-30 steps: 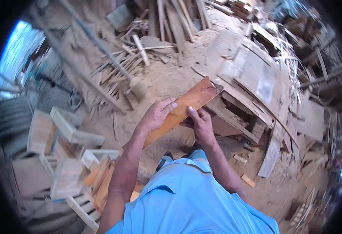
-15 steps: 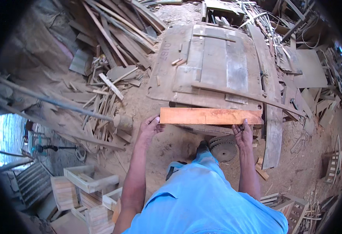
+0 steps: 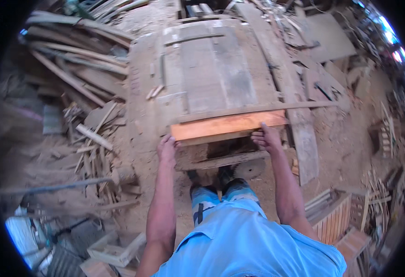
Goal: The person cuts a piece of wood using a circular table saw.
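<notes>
A flat reddish-orange wooden board (image 3: 225,125) spans the space between my two hands at the near edge of a worn wooden worktable (image 3: 198,69). My left hand (image 3: 167,147) pinches its left end, thumb on the corner. Near the right end, my right hand (image 3: 268,138) grips the lower edge, its thumb on top and fingers curled below. Just beyond the board, a long thin wooden strip (image 3: 258,109) crosses the tabletop. Whether the board rests on the table edge or is held above it, I cannot tell.
A round saw blade (image 3: 250,169) leans below the table by my feet. Scrap wood (image 3: 73,64) is heaped at the far left. A long plank (image 3: 304,147) lies along the table's right side. Wooden frames (image 3: 114,249) stand at lower left, a slatted piece (image 3: 334,219) at lower right.
Both hands have carried the board forward to the table's near edge and tilted it, right end farther away. My view has shifted, and both my legs now show by the table.
</notes>
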Available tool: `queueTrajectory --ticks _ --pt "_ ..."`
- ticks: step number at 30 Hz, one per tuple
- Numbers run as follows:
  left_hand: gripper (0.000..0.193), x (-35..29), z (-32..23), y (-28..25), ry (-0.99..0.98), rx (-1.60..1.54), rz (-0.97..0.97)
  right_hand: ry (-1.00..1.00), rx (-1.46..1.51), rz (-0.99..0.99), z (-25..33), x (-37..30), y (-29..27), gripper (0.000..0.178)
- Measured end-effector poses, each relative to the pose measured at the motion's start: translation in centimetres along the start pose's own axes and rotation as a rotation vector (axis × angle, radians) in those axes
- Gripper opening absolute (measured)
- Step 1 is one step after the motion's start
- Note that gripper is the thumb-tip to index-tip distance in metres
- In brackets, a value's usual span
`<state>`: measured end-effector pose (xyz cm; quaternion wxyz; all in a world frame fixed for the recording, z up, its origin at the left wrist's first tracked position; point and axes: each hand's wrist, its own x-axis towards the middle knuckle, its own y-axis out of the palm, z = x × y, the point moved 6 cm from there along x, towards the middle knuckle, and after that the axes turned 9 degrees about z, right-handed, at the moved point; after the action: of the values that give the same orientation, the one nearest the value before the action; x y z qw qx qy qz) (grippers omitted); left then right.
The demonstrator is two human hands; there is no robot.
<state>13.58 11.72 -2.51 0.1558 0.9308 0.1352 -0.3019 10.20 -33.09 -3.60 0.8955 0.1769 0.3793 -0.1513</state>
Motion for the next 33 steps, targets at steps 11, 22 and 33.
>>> queueTrajectory --ticks 11,22,33 --pt "0.032 -1.0 -0.1 0.3 0.075 0.013 -0.041 -0.898 -1.431 -0.109 4.6 -5.1 11.3 0.083" --pt "0.051 -6.1 -3.8 8.6 0.874 1.255 -0.179 -1.099 -1.825 0.087 3.9 -1.0 13.9 0.099" --pt "0.038 1.3 -5.0 17.4 0.924 1.28 0.276 -1.218 -1.793 0.173 5.8 -0.5 15.5 0.099"
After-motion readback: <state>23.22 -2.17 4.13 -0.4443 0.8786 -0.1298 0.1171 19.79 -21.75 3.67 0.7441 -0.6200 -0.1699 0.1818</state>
